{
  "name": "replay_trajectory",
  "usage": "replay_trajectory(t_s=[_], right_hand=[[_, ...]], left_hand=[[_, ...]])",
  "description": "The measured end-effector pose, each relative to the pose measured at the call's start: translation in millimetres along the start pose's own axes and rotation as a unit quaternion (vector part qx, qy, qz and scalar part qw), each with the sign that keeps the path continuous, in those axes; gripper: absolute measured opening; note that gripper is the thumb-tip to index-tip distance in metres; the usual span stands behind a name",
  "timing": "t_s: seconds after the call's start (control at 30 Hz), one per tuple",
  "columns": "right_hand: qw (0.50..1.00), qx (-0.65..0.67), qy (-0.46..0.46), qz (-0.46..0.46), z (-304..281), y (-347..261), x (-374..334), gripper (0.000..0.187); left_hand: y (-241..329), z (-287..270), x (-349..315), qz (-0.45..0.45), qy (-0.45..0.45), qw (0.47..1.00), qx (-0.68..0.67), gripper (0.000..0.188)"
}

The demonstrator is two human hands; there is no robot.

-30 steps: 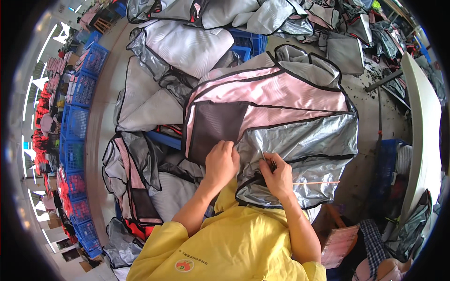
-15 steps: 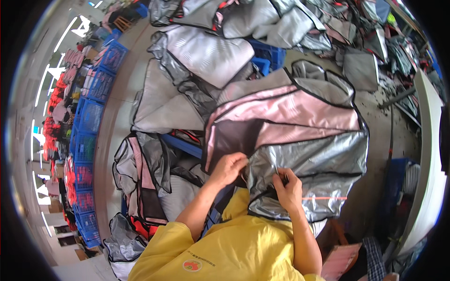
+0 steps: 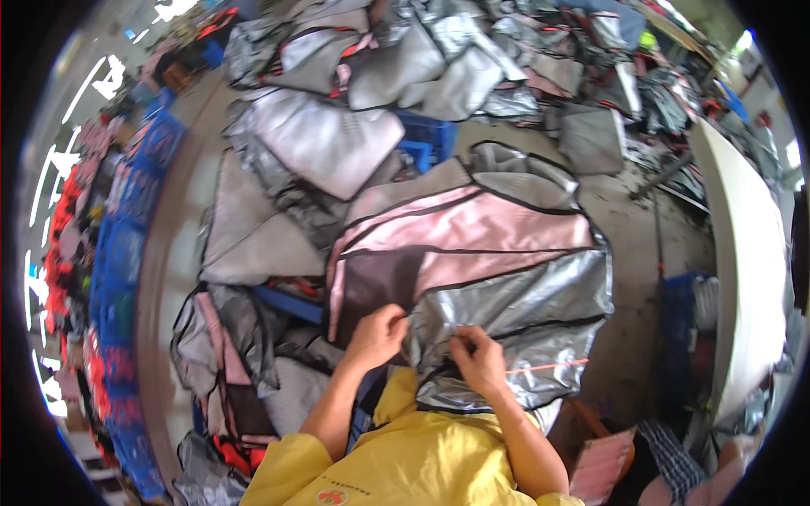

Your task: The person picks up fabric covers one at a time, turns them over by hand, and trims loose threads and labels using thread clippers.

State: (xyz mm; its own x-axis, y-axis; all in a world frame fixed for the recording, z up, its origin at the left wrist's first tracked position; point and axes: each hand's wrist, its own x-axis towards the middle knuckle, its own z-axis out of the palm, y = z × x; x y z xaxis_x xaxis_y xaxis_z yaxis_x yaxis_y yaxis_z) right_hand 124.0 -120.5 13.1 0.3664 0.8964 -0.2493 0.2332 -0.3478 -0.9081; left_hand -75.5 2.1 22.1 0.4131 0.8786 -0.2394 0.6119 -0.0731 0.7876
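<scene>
A large pink, grey and silver fabric piece (image 3: pixel 506 221) with black bound edges lies spread in front of me. Its shiny silver part (image 3: pixel 523 304) is nearest my body and reaches under my right hand. My left hand (image 3: pixel 376 339) is closed in a pinch at the left edge of that silver part; whatever is between its fingertips is too small to make out. Over the silver surface, my right hand (image 3: pixel 481 363) is closed, its fingers curled around a small dark thing I cannot identify. A thin orange line (image 3: pixel 548 366) runs across the silver beside my right wrist.
More silver and grey fabric pieces (image 3: pixel 325 135) are heaped ahead and at left, some over blue crates (image 3: pixel 426 135). Stacked blue crates (image 3: pixel 114 278) line the far left. A pale panel (image 3: pixel 747 270) stands at right, with a blue bin (image 3: pixel 679 312) beside it.
The whole view has shifted, so the fabric and both hands appear farther left and lower. Against the fabric, the hands keep nearly the same places and stay closed.
</scene>
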Motion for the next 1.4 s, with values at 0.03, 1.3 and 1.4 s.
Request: replay_trajectory(t_s=[0.03, 1.3, 1.4], right_hand=[[1.000, -0.003, 0.000, 0.006, 0, 0, 0, 0.029], [0.923, -0.266, 0.274, 0.045, -224, 49, 103, 0.040], [0.919, -0.223, 0.323, 0.047, -211, 36, 77, 0.037]], left_hand=[[7, -2, 4, 0.035, 0.032, 0.999, 0.003, 0.013], [105, -10, 138, 0.348, 0.207, 0.856, 0.322, 0.031], [85, -42, 172, 0.298, 0.169, 0.864, 0.369, 0.045]])
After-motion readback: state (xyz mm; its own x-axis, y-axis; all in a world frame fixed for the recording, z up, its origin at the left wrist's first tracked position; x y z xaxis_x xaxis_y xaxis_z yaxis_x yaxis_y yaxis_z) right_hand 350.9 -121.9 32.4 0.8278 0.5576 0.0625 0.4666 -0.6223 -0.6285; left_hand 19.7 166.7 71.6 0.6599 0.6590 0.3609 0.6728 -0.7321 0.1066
